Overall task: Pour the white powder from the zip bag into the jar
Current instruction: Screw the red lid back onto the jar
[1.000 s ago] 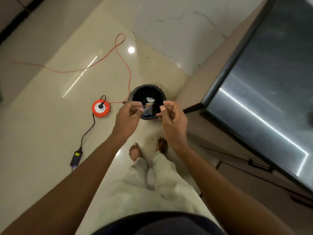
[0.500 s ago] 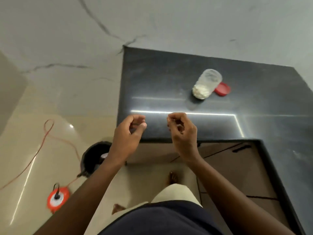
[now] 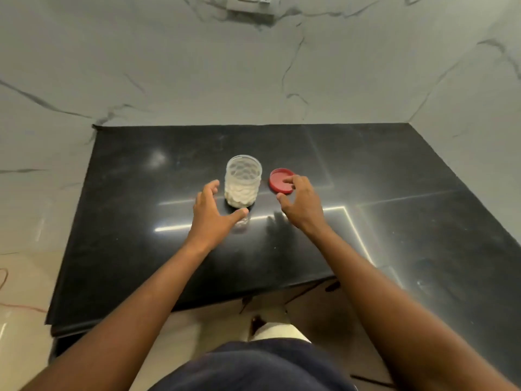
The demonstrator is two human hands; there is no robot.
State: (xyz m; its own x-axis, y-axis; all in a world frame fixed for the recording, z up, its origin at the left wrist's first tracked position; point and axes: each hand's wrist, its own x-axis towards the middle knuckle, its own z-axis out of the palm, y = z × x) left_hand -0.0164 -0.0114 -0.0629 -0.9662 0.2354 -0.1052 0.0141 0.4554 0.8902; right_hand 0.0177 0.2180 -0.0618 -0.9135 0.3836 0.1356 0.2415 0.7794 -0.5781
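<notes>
A clear dimpled plastic jar (image 3: 243, 183) stands upright and uncapped on the black counter (image 3: 366, 227), with white powder in its lower part. Its red lid (image 3: 279, 180) lies flat just right of it. My left hand (image 3: 214, 214) is open beside the jar's left and front side, thumb curled under the base, apparently not gripping. My right hand (image 3: 300, 204) is open over the lid, fingertips touching or just above its right edge. No zip bag is in view.
Grey-veined marble wall (image 3: 253, 74) rises behind the counter, with a socket plate (image 3: 251, 2) at the top. The counter's front edge (image 3: 197, 301) runs across the lower middle; beige floor and an orange cable (image 3: 17, 306) lie at the lower left.
My view swung from the floor bin up to the counter. Both hands, pinched together over the bin earlier, have opened and moved forward to the jar and lid.
</notes>
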